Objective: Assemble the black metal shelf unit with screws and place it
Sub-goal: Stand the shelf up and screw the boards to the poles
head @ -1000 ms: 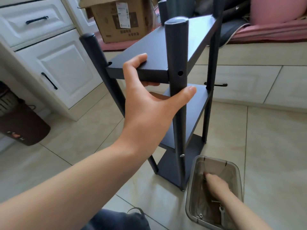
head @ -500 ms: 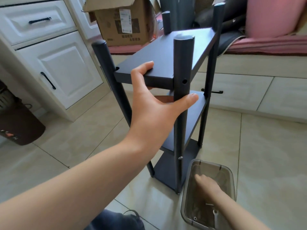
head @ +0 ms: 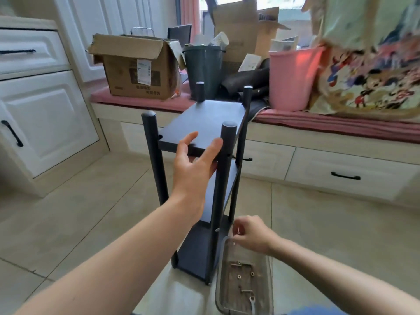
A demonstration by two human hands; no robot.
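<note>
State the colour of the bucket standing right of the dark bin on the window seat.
Pink bucket, plain, seen in the head view.

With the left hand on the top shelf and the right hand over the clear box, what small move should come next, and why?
Probably lift the right hand, which seems to pinch a small screw, to the open hole in the near post at top-shelf height, while the left hand steadies that shelf.

right hand (head: 250,235): out of our clear tray (head: 244,289) now, raised above its rim, pinching a small screw (head: 238,230) | left hand (head: 193,169): thumb off the front post (head: 223,173), fingers loosened at the top shelf (head: 204,123) edge
</note>
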